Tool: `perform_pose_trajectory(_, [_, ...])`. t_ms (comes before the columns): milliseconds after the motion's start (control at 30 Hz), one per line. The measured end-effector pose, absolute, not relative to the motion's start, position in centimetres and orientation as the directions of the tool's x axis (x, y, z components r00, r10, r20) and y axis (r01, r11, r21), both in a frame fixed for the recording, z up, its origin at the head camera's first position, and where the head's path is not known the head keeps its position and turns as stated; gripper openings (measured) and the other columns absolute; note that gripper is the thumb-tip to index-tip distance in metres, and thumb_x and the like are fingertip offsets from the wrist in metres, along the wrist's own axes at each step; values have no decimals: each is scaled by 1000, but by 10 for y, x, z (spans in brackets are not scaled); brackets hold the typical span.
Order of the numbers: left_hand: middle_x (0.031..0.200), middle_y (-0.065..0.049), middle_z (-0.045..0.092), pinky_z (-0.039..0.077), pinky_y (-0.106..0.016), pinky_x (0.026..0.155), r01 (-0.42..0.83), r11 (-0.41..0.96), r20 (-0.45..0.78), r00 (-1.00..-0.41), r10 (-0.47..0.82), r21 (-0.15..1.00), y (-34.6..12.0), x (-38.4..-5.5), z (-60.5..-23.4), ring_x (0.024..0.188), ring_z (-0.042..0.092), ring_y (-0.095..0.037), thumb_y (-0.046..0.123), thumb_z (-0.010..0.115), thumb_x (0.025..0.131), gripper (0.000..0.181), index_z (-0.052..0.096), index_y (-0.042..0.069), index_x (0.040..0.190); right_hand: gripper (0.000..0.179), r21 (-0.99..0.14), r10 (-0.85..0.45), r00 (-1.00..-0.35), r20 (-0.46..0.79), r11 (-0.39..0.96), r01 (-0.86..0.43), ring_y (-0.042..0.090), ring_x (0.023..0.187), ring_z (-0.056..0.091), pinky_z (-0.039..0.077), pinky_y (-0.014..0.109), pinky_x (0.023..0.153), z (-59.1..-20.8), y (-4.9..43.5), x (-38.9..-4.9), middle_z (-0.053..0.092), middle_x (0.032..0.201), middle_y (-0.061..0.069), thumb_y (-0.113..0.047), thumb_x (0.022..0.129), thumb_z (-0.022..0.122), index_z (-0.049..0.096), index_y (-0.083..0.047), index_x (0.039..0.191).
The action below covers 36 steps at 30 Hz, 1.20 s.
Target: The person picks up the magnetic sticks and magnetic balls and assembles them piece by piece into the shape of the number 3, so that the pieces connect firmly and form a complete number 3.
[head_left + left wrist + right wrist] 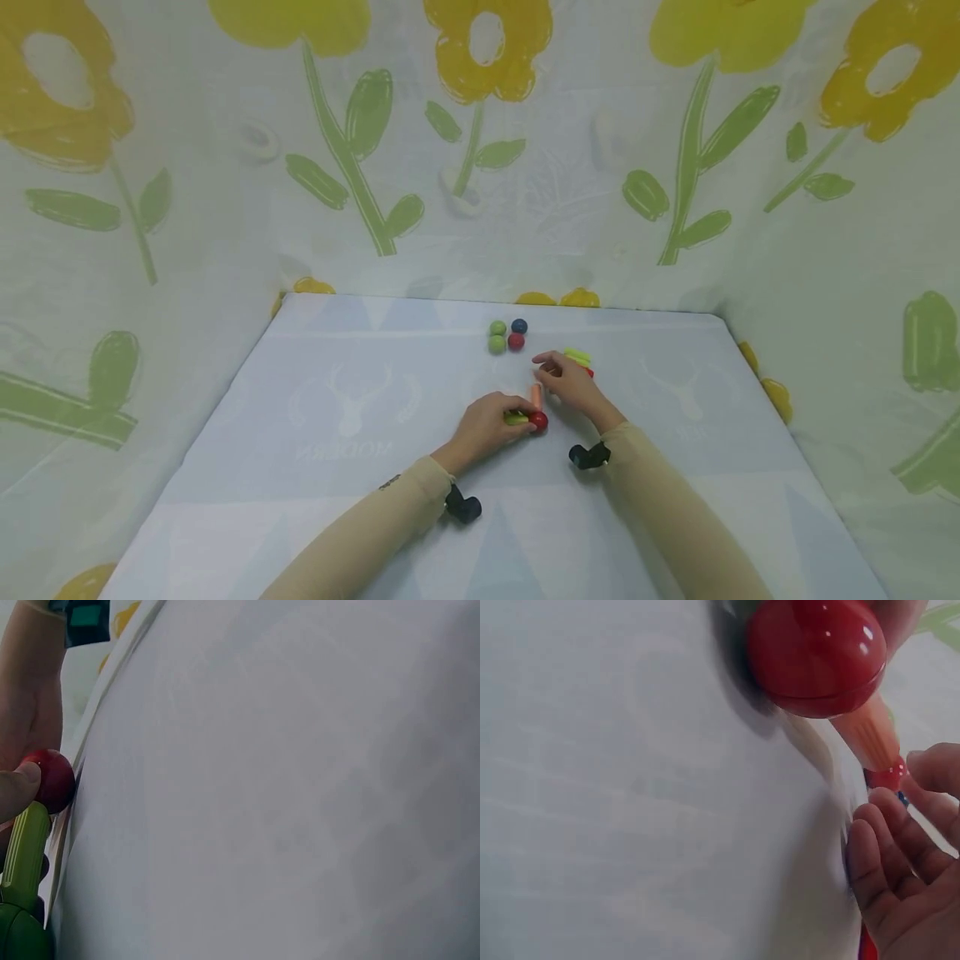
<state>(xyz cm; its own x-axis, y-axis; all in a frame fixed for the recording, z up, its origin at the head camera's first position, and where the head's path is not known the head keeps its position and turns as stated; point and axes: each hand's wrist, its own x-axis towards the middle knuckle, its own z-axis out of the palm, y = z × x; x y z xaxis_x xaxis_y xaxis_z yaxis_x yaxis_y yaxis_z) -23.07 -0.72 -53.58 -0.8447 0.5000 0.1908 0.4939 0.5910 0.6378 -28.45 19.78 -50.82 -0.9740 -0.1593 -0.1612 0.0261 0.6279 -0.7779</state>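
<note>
My left hand (480,427) pinches a glossy red ball (539,422), its thumb (22,784) pressed on the ball's side. A ribbed yellow-green stick (25,851) runs from the ball to a green ball (22,934) at the left wrist view's lower corner. An orange stick (536,396) extends from the red ball's far side and shows beneath it in the right wrist view. My right hand (576,385) hovers just beyond, to the right of the orange stick, its fingers loosely bent with nothing between them.
Farther back on the pale cloth-covered table (360,483) stand two green balls (497,343), a blue ball (519,327) and another red ball (516,342). Yellow-green sticks (577,356) and a red stick (589,372) lie partly behind my right hand. Flowered curtains (547,208) surround the table.
</note>
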Motion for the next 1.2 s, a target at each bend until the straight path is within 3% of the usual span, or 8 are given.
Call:
perform_pose_trajectory(300, [105, 12, 72, 49, -26, 83, 497, 598, 195, -845, 498, 628, -9, -232, -537, 89, 57, -7, 35, 78, 91, 26, 77, 28, 117, 36, -781, -149, -981, -126, 624, 6, 29, 115, 59, 53, 43, 92, -508, 186, -313, 63, 127, 9, -26, 101, 65, 59, -16, 135])
perform_pose_trajectory(700, [107, 14, 73, 48, -25, 84, 521, 579, 213, -829, 516, 627, -8, -234, -537, 91, 59, -4, 35, 78, 91, 25, 77, 28, 115, 41, -719, -154, -978, -142, 695, -5, 30, 117, 58, 54, 42, 92, -506, 177, -341, 58, 132, 9, -27, 101, 65, 54, -23, 140])
perform_pose_trajectory(933, [106, 14, 73, 48, -24, 83, 527, 575, 230, -829, 509, 626, -8, -234, -534, 89, 59, -4, 34, 78, 91, 24, 77, 28, 114, 50, -656, -238, -966, -97, 746, -117, 33, 117, 58, 52, 45, 95, -501, 174, -347, 58, 135, 15, -21, 101, 64, 51, -20, 150])
perform_pose_trajectory(1200, [104, 15, 72, 48, -24, 83, 515, 580, 215, -835, 507, 631, -7, -233, -536, 89, 58, -4, 34, 78, 91, 24, 78, 28, 114, 37, -646, -240, -965, -106, 754, -117, 31, 115, 60, 50, 46, 98, -503, 171, -346, 65, 126, 12, -22, 100, 67, 61, -21, 136])
